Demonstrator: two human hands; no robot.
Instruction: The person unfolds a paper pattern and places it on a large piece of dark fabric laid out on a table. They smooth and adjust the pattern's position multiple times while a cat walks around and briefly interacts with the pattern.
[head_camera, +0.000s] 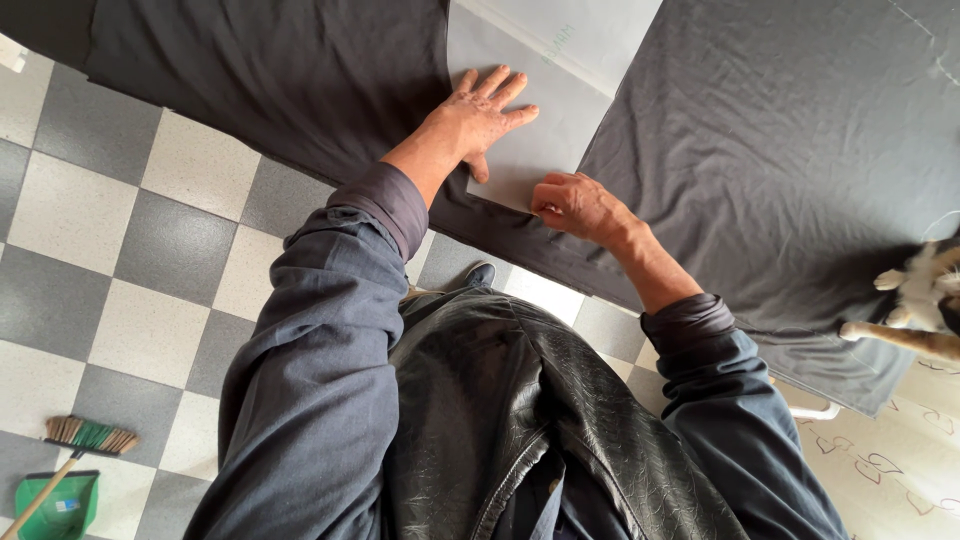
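On dark grey cloth (780, 150) lies pale grey paper pattern sheet (530, 130): left hand (480, 115) flat, fingers spread, pressing it; right hand (575, 205) pinches its near edge. Risk: sheet slips, cloth wrinkles.

My single view comes from the head camera, worn high on the person and pitched steeply down and forward over the torso; the jacket front fills the lower middle of my frame, so the lens sits very close to the chest; both arms run away from me toward the upper centre, where the left hand (482, 113) and right hand (575, 206) lie at middle range; the dark cloth (800, 170) spans the top edge, farthest from me; checkered floor (120, 260) shows at left, seen almost straight down; I have no second view, so nothing is shared.
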